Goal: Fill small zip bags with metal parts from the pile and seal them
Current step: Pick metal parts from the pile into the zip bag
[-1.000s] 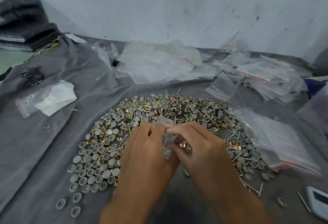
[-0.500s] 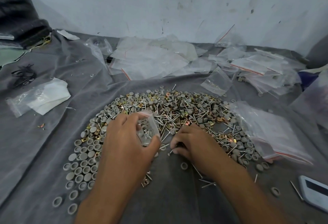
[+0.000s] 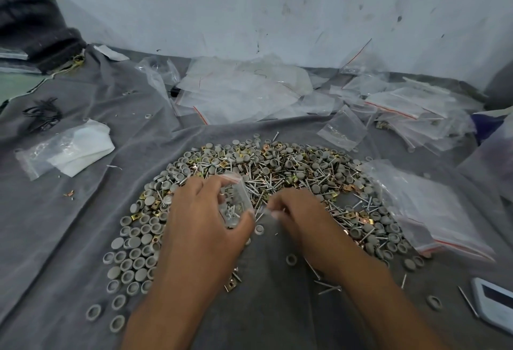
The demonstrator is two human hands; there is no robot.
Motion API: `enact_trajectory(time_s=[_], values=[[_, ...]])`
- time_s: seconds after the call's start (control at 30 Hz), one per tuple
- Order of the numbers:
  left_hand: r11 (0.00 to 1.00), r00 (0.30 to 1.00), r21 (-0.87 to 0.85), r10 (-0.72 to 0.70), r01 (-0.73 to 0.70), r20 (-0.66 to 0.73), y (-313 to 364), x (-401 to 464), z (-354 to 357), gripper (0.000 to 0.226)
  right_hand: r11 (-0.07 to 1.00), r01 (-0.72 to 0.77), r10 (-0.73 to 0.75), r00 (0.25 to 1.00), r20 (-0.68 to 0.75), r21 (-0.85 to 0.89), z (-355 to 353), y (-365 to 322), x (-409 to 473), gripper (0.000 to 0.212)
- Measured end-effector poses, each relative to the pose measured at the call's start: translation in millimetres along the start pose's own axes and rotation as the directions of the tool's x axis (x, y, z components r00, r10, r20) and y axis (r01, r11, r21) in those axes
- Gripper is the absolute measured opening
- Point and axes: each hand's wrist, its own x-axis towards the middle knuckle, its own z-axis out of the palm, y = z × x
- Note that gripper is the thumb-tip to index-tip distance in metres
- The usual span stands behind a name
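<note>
**Hands filling a small zip bag over a pile of metal parts**

Head view: the left hand grasped a small clear zip bag, fingers curled over its top and thumb under its lower end. The bag stood roughly upright in the grip, with a few screws visible inside near the thumb.

Just to the right of that hand, the right hand rested with its fingertips pinched together on the near edge of the pile of metal parts. It seemed to be pinching a screw or two, though blur made this uncertain.

The pile spread beyond and around both hands on a grey cloth: grey caps, brass clips and screws.

Right of the right hand lay a stack of empty zip bags. More clear bags were heaped beyond the pile, against the wall.
</note>
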Motion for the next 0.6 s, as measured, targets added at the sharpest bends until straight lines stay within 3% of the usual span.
enact_trajectory(time_s=[0.07, 0.17, 0.23, 0.3, 0.6], values=[[1.0, 1.0, 0.005, 0.011, -0.011, -0.003, 0, 0, 2, 0.033, 0.989, 0.062, -0.034, 0.981, -0.193, 0.138, -17, -10, -8, 0.01], [0.999, 1.0, 0.032, 0.029, -0.029, -0.002, 2, -2, 8, 0.034, 0.948, 0.301, -0.222, 0.862, -0.455, 0.108, -35, -34, -21, 0.013], [0.998, 0.999, 0.036, 0.048, -0.048, -0.009, 5, -4, 11, 0.033, 0.917, 0.398, -0.337, 0.819, -0.465, 0.036, -34, -49, -29, 0.016], [0.997, 0.997, 0.022, 0.074, -0.074, -0.022, 6, -7, 13, 0.032, 0.907, 0.421, -0.39, 0.824, -0.412, -0.015, -29, -56, -35, 0.021], [0.989, 0.988, 0.063, 0.14, -0.137, -0.059, 12, -10, 15, 0.032, 0.902, 0.357, -0.426, 0.828, -0.364, -0.243, -25, -52, -31, 0.017]])
